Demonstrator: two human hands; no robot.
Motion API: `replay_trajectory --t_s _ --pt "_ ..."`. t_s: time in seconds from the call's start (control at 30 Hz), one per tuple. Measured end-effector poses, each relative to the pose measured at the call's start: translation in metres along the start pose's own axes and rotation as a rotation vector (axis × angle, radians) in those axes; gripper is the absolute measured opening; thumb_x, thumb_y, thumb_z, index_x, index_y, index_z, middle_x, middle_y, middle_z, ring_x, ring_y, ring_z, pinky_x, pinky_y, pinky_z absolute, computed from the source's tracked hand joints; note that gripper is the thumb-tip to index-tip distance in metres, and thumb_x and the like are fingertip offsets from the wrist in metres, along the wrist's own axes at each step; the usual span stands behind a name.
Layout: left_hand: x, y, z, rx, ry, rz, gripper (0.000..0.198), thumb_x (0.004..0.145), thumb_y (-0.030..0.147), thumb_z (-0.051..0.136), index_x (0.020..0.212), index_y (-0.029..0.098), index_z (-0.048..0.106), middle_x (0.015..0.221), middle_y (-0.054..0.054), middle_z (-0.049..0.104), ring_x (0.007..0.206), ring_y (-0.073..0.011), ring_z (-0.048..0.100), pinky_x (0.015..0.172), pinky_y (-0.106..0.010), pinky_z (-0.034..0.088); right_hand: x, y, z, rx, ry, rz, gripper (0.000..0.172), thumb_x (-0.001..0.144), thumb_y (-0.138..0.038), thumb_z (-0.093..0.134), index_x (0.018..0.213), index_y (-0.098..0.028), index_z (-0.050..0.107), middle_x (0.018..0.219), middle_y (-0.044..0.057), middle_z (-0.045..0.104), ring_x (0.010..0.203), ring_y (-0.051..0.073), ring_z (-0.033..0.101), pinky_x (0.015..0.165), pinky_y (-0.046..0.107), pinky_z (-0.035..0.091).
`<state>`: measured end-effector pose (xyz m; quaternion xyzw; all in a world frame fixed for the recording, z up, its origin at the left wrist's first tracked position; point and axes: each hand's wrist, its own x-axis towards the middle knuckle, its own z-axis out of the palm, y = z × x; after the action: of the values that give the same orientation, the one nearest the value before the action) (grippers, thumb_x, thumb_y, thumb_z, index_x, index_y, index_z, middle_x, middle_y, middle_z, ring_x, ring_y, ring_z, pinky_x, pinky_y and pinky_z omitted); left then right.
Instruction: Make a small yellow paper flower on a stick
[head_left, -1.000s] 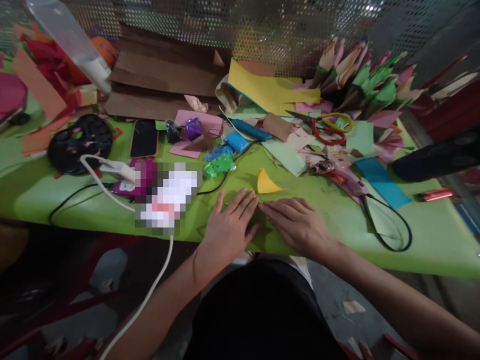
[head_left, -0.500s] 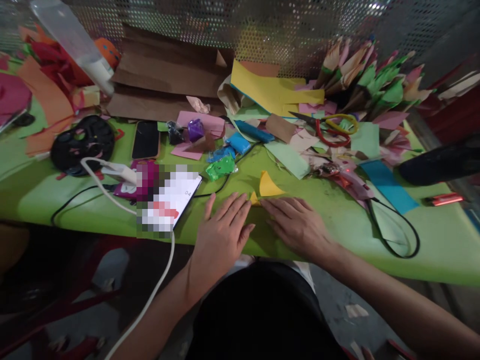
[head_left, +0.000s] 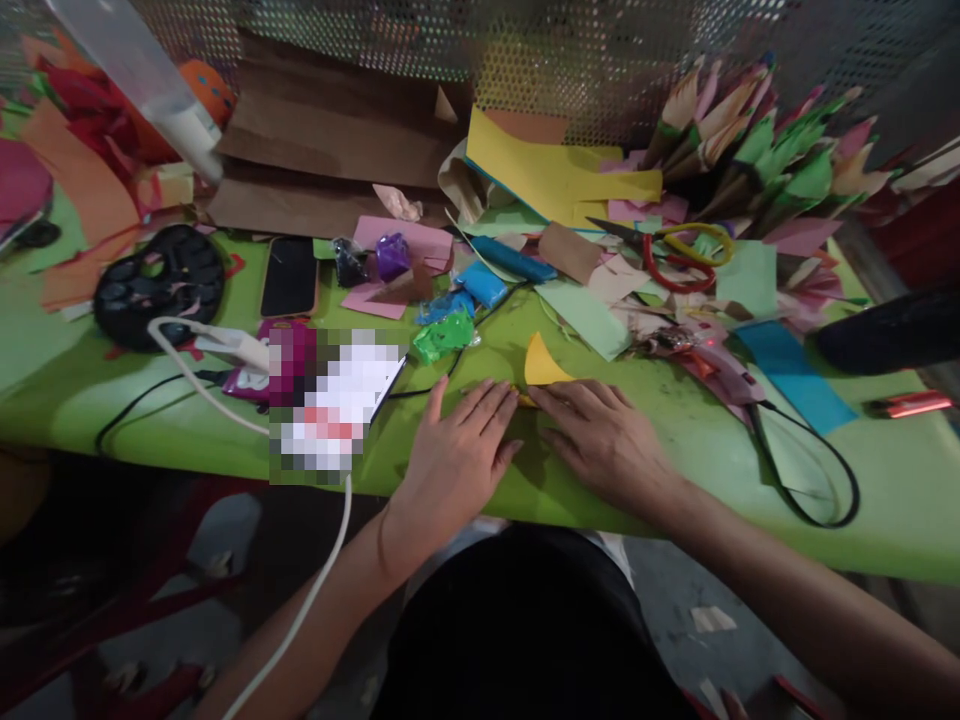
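Just nearer than the curved yellow paper (head_left: 544,362), the left hand (head_left: 463,442) and right hand (head_left: 606,442) are pressing a small yellow scrap (head_left: 526,398), fingers (head_left: 484,404) flat, gripping nothing, the flattening seemingly unfinished

Sm. yellow scrap (head_left: 527,400), mid front edge of desk (head_left: 697,440), mostly hidden by fingertips of L hand (head_left: 459,450) & R hand (head_left: 609,445); full shape can't be told. Lit phone (head_left: 341,395), front edge twd L: screen pixelated, unreadable. Clear bottle (head_left: 127,70), back L corner, cut off by frame top; dark cylinder (head_left: 892,332), R edge, cut off by frame side. White cable (head_left: 319,585) exits frame bottom.
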<state>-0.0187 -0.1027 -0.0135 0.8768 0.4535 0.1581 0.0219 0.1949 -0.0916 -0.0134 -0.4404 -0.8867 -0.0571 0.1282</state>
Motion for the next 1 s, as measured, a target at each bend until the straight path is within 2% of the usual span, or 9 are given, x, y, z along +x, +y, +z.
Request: replay_trajectory --t_s 0.2,0.47,0.63,0.77,1.0 --pt "0.0026 -0.0018 0.0025 0.009 0.005 0.007 0.043 0.104 0.032 0.042 0.142 0.017 0.055 0.146 -0.008 0.059 0.135 -0.0239 0.056 0.122 -0.055 0.027 -0.0034 -0.0013 -0.0003 0.007 0.024 -0.025 0.033 0.1 -0.024 0.052 0.128 -0.014 0.066 0.115 0.011 0.073 0.102 0.025 0.061 0.088 0.037 0.045" --pt "0.0106 -0.0064 0.0095 0.031 0.036 0.035 0.043 0.104 0.032 0.042 0.141 0.015 0.055 0.145 -0.009 0.06 0.136 -0.0239 0.055 0.123 -0.056 0.024 0.004 -0.0023 -0.0013 -0.016 -0.034 0.001 0.034 0.099 -0.024 0.052 0.129 -0.013 0.065 0.112 0.012 0.072 0.1 0.025 0.062 0.085 0.036 0.044" --pt "0.0061 -0.0009 0.0064 0.053 0.018 0.027 0.044 0.102 0.032 0.046 0.143 0.016 0.055 0.145 -0.01 0.06 0.137 -0.0255 0.054 0.125 -0.056 0.023 0.0003 -0.0049 -0.0032 -0.014 -0.004 -0.014 0.034 0.099 -0.025 0.052 0.127 -0.012 0.065 0.112 0.013 0.072 0.099 0.025 0.062 0.085 0.037 0.045" --pt "0.0046 0.0021 0.0043 0.06 -0.012 0.019 0.044 0.103 0.031 0.044 0.143 0.016 0.055 0.147 -0.009 0.059 0.139 -0.0242 0.052 0.125 -0.055 0.024 -0.0007 -0.0052 -0.0042 -0.037 -0.005 -0.051 0.034 0.1 -0.025 0.05 0.126 -0.011 0.065 0.111 0.014 0.073 0.098 0.026 0.062 0.083 0.038 0.046" --pt "0.006 0.0023 0.004 0.061 -0.02 0.021 0.044 0.103 0.03 0.042 0.143 0.016 0.054 0.147 -0.01 0.058 0.141 -0.0247 0.05 0.124 -0.057 0.026 -0.0002 -0.0058 -0.0055 -0.048 -0.017 -0.032 0.035 0.098 -0.026 0.052 0.128 -0.012 0.064 0.106 0.013 0.072 0.095 0.027 0.061 0.079 0.039 0.045"
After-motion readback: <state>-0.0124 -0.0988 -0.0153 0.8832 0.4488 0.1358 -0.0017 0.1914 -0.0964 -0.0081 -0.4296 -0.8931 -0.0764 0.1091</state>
